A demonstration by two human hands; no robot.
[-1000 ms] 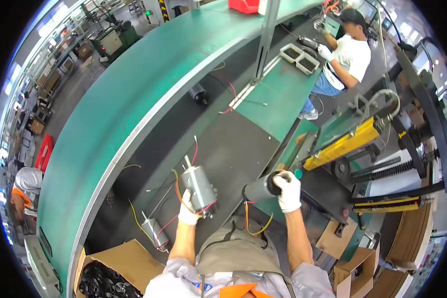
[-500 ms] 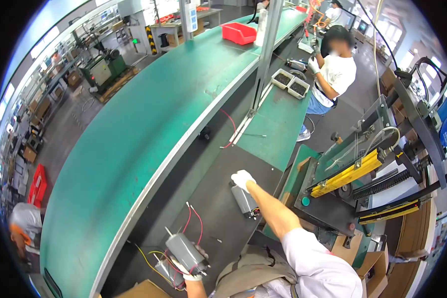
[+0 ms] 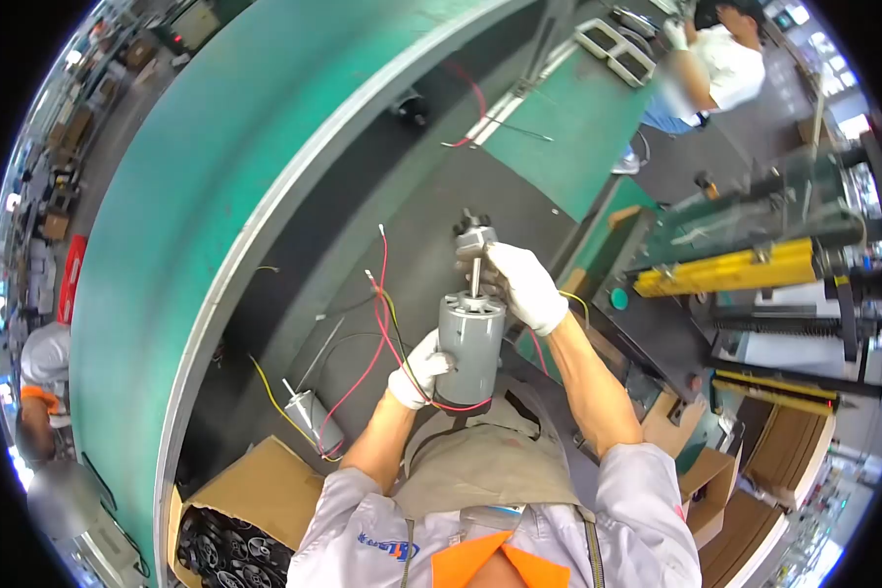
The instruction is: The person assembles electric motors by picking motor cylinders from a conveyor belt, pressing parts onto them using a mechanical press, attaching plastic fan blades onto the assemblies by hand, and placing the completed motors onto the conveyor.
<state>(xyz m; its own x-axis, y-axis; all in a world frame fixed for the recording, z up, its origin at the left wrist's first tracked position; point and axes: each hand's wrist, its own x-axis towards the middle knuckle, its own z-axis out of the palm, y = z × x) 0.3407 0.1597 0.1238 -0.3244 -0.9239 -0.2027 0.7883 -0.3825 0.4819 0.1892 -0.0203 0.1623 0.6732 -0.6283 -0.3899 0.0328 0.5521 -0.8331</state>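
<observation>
In my white-gloved left hand (image 3: 423, 370), closed against its side, a grey cylindrical motor (image 3: 472, 348) stands upright in front of my chest, shaft up. My gloved right hand (image 3: 526, 286) is closed at the top of the shaft. By its fingers is a small grey piece with black parts (image 3: 475, 235); its kind is unclear. The right fingers are partly hidden. Red wires (image 3: 377, 328) run from beside the motor across the dark mat. Another grey motor (image 3: 314, 419) lies at lower left with yellow and red wires near it.
A cardboard box (image 3: 265, 485) of black round parts stands at lower left. Along the left runs a green conveyor (image 3: 186, 206) with a metal rail. A machine with yellow bars (image 3: 725, 269) stands right. A co-worker (image 3: 730, 64) sits at upper right near white trays (image 3: 617, 54).
My left hand has brought a motor from lower left to the middle and upright. My right hand has left the motor on the mat's right side and come to the shaft. The view has tilted down.
</observation>
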